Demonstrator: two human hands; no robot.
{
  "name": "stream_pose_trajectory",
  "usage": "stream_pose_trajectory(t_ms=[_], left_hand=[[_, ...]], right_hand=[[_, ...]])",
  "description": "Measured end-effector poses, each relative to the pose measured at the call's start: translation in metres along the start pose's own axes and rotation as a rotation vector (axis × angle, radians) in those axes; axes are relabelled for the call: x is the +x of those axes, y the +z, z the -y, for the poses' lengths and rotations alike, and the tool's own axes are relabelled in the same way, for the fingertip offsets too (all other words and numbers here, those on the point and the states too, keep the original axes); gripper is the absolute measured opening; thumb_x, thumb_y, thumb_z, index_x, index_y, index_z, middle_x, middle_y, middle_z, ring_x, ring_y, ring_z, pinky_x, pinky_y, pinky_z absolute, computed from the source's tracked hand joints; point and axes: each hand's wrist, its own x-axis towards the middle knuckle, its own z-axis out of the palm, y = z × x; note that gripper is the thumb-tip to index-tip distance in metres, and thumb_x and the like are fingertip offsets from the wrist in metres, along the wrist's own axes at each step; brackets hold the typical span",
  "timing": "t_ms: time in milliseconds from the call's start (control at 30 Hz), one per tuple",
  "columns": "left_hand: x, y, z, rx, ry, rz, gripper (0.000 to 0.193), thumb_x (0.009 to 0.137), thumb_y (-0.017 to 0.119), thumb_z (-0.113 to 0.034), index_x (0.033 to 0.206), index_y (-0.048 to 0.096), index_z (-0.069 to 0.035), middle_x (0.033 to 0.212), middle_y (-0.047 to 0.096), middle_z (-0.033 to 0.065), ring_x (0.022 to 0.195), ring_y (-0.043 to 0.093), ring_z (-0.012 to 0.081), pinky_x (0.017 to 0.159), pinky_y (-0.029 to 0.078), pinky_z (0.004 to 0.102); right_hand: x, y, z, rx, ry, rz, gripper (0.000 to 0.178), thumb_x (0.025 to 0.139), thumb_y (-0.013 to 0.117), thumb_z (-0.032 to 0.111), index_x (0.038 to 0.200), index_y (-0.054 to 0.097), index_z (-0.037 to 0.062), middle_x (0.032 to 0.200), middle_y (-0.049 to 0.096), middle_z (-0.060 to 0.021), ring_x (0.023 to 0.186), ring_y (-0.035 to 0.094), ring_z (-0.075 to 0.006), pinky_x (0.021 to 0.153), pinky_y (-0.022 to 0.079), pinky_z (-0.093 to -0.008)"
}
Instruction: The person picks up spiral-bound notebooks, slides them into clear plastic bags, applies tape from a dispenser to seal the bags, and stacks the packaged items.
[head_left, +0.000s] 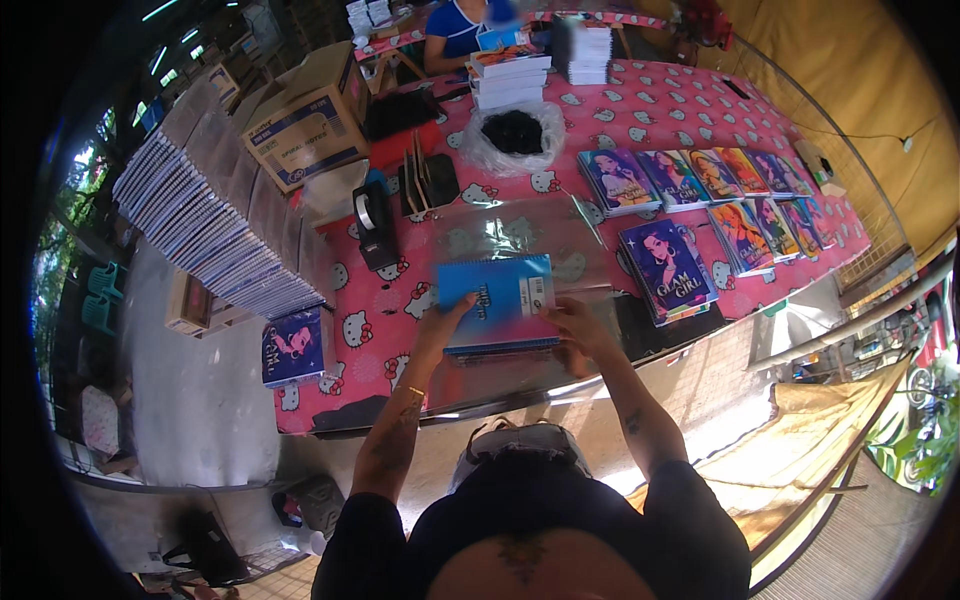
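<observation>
A blue-and-pink spiral notebook (495, 285) lies in front of me with a white label near its right side. A second spiral edge shows under its near side, so it seems to rest on at least one more notebook. My left hand (447, 322) grips its left edge, thumb on the cover. On the right edge, my right hand (578, 325) pinches the notebook, its lower fingers partly hidden and blurred. Beneath and beyond the notebook spreads a transparent plastic sheet or bag (520, 228). A black tape dispenser (376, 228) stands to the left.
Rows of colourful notebooks (668, 268) cover the pink patterned table (690, 105) at right. At left rises a tall stack of wrapped notebooks (215, 205) beside a cardboard box (305, 125). A plastic bag with black contents (515, 135) sits farther back; a person (455, 35) is across the table.
</observation>
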Motion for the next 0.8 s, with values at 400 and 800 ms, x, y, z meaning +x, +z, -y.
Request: stream_pose_trajectory(t_ms=[400, 800], left_hand=[[0.034, 0.043, -0.006, 0.655, 0.134, -0.220, 0.079, 0.075, 0.061, -0.076, 0.102, 0.071, -0.002, 0.093, 0.071, 0.0222, 0.094, 0.069, 0.0370, 0.083, 0.052, 0.0450], [-0.053, -0.024, 0.097, 0.680, 0.740, 0.306, 0.019, 0.081, 0.077, -0.021, 0.089, 0.069, -0.006, 0.079, 0.064, 0.0106, 0.078, 0.064, 0.0252, 0.067, 0.050, 0.0355]], right_hand=[[0.019, -0.033, 0.026, -0.569, -0.064, -0.143, 0.034, 0.088, 0.074, 0.037, 0.096, 0.070, 0.0034, 0.066, 0.054, 0.0029, 0.052, 0.049, -0.0078, 0.046, 0.042, -0.0213], [-0.053, -0.065, -0.022, -0.989, -0.533, 0.407, 0.012, 0.083, 0.072, 0.015, 0.094, 0.071, 0.0094, 0.080, 0.069, -0.0070, 0.079, 0.067, -0.0245, 0.070, 0.052, -0.0355]])
